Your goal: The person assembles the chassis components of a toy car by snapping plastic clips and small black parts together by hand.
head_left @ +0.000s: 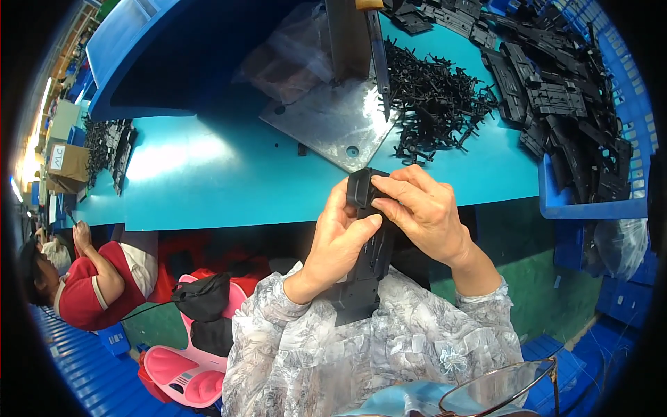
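A long black plastic part (pixel 370 256) stands tilted in front of me, its lower end against my lap and its boxy upper end above the table's near edge. My left hand (pixel 336 242) is closed around its upper stretch, the thumb lying across the front. At that upper end, the thumb and forefinger of my right hand (pixel 422 214) are pinched against the part's right side. Whether a small piece sits between those fingertips is hidden. Beyond my hands, a pile of small black plastic clips (pixel 438 97) lies on the turquoise table (pixel 229 187).
A metal plate (pixel 326 125) with an upright post and hanging blade-like tool stands ahead. Right, a blue crate (pixel 590 208) sits by heaped black parts (pixel 556 97). A blue bin (pixel 149 111) is at far left. Beside me are a pink chair (pixel 182 375) and a seated person (pixel 104 285).
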The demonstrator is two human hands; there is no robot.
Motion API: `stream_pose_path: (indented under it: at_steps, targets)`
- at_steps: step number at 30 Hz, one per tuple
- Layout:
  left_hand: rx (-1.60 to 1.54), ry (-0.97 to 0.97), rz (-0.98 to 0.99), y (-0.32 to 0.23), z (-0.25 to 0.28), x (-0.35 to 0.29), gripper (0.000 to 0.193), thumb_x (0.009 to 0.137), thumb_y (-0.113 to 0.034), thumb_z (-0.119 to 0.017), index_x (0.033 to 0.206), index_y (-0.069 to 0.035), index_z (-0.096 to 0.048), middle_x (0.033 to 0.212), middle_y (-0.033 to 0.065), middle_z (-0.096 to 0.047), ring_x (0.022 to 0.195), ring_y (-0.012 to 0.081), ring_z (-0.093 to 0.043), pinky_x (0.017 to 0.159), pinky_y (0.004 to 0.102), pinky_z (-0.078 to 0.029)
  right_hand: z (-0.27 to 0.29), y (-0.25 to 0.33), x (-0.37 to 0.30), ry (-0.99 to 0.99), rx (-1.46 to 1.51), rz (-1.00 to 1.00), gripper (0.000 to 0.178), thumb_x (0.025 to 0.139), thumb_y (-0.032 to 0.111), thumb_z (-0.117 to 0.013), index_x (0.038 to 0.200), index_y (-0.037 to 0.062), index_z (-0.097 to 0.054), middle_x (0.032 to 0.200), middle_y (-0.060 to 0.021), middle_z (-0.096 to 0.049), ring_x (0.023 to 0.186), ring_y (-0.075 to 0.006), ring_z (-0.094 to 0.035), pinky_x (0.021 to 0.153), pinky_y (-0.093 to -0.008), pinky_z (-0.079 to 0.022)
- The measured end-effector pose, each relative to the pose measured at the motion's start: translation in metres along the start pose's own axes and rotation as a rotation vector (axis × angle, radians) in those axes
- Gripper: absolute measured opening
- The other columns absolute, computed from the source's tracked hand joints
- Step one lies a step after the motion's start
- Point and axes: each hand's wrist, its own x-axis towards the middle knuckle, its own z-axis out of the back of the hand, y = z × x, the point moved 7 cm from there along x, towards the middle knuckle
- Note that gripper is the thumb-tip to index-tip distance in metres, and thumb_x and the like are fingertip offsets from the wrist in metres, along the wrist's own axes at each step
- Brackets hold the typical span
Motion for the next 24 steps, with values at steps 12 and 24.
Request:
stream_pose_path:
  at_steps: [12,24]
  targets:
    - [-0.011,-0.077,-0.018,-0.009,0.009,-0.002,0.031,0.088,-0.006,-0.045,0.117,0.005,-0.038,0.099,0.0098,-0.056,0.084,0.0105,-0.056,0.074,0.0224,-0.046,0.004,0.0,-0.006,-0.041,0.147,-0.027,0.029,0.068,-0.002,-0.067,0.096,-0.0019,-0.059,0.085,-0.0115,-0.055,0.061,-0.016,-0.058,0.052,-0.0252,-0.047]
    - [-0.074,-0.08,-0.012,-0.011,0.014,-0.007,0.033,0.088,-0.005,-0.043,0.119,0.004,-0.034,0.106,0.013,-0.054,0.091,0.013,-0.055,0.079,0.0262,-0.046,0.0,-0.023,-0.016,-0.014,0.247,-0.064,0.027,0.069,0.001,-0.068,0.095,-0.0011,-0.06,0.08,-0.0102,-0.06,0.057,-0.0145,-0.055,0.049,-0.0239,-0.044]
